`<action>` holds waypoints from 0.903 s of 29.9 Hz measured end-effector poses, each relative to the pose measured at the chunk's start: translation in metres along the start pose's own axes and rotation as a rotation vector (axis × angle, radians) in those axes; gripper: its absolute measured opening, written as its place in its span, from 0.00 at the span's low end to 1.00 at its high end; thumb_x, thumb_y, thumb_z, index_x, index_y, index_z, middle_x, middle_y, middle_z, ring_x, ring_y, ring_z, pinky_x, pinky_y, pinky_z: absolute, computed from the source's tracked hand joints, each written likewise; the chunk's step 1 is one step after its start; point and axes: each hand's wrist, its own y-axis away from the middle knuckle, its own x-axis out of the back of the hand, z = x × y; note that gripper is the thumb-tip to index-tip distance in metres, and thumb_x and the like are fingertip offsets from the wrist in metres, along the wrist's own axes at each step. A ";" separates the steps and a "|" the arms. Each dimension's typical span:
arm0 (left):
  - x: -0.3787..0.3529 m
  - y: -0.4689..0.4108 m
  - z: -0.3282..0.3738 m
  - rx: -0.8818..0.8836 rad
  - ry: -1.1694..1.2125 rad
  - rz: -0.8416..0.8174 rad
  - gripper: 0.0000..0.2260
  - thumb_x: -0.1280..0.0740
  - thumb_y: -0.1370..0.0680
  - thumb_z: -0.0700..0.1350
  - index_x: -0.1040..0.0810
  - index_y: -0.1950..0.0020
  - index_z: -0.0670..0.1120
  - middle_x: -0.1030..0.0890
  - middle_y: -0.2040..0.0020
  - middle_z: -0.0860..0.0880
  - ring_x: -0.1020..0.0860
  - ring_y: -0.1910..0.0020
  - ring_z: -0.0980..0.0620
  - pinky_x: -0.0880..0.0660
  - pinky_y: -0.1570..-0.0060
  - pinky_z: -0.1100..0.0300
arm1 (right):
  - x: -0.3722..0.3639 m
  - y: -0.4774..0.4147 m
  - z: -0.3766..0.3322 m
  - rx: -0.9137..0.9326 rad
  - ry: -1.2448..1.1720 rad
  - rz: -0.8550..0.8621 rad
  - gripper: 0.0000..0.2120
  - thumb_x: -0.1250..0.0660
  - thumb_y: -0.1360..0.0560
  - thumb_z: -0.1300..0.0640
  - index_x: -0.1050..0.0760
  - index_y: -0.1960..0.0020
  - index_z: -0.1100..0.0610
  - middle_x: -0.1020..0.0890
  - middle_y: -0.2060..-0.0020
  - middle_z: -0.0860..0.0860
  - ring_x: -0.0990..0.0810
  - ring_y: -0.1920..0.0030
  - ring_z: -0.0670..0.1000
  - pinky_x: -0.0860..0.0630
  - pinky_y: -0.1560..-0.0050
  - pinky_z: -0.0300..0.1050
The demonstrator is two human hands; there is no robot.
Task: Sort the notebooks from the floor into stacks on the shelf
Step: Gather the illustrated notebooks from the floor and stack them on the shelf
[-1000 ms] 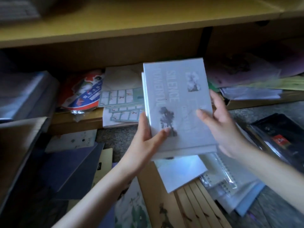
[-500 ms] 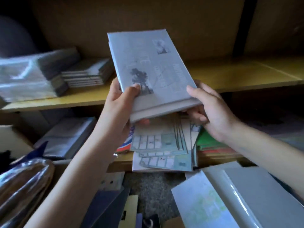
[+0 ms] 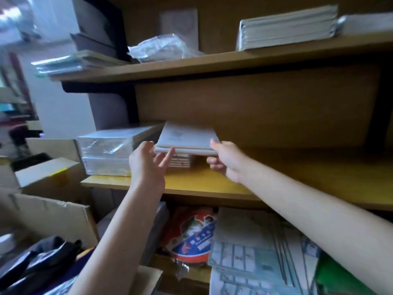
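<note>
A pair of grey hardback notebooks (image 3: 187, 138) lies flat on top of a small stack of notebooks (image 3: 181, 161) on the middle wooden shelf (image 3: 276, 179). My right hand (image 3: 225, 160) grips their front right corner, thumb on the cover and fingers curled below. My left hand (image 3: 148, 165) is at their front left corner with fingers straight and spread, the fingertips just at the edge of the books and not curled round them.
Plastic-wrapped packs (image 3: 110, 150) stand on the shelf just left of the stack. The upper shelf carries a notebook stack (image 3: 285, 28) and crumpled plastic (image 3: 161, 47). Cardboard boxes (image 3: 49, 173) sit at the left. Printed sheets (image 3: 255, 252) and a round red-blue item (image 3: 191, 237) fill the bottom shelf.
Both hands lifted the grey notebooks from near the floor up to the middle shelf and laid them on the small stack. My left hand has loosened its grip and opened.
</note>
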 end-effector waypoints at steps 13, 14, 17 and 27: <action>0.046 -0.072 -0.079 -0.893 -1.702 -0.352 0.25 0.43 0.24 0.43 0.38 0.26 0.51 0.52 0.22 0.52 0.61 0.25 0.56 0.56 0.28 0.45 | 0.011 -0.055 0.068 0.291 0.909 -0.170 0.40 0.46 0.26 0.72 0.55 0.24 0.42 0.45 0.24 0.50 0.30 0.34 0.55 0.29 0.42 0.43; 0.046 -0.074 -0.082 -0.886 -1.796 -0.390 0.26 0.46 0.23 0.46 0.42 0.25 0.53 0.54 0.22 0.53 0.64 0.26 0.58 0.59 0.28 0.44 | 0.011 -0.055 0.068 0.296 0.925 -0.154 0.39 0.47 0.26 0.72 0.56 0.24 0.43 0.45 0.24 0.50 0.30 0.34 0.55 0.30 0.40 0.44; 0.043 -0.084 -0.084 -0.768 -1.924 -0.463 0.26 0.48 0.21 0.51 0.52 0.23 0.58 0.56 0.22 0.56 0.61 0.25 0.58 0.62 0.29 0.40 | 0.013 -0.058 0.069 0.301 0.961 -0.152 0.36 0.47 0.23 0.69 0.57 0.23 0.46 0.46 0.24 0.51 0.37 0.29 0.53 0.37 0.36 0.38; 0.050 -0.105 -0.079 -0.447 -1.901 -0.220 0.36 0.42 0.23 0.56 0.63 0.24 0.56 0.61 0.23 0.55 0.55 0.23 0.48 0.50 0.27 0.44 | 0.017 -0.067 0.083 0.384 1.015 -0.058 0.28 0.44 0.24 0.67 0.45 0.26 0.52 0.35 0.29 0.53 0.31 0.34 0.53 0.35 0.42 0.38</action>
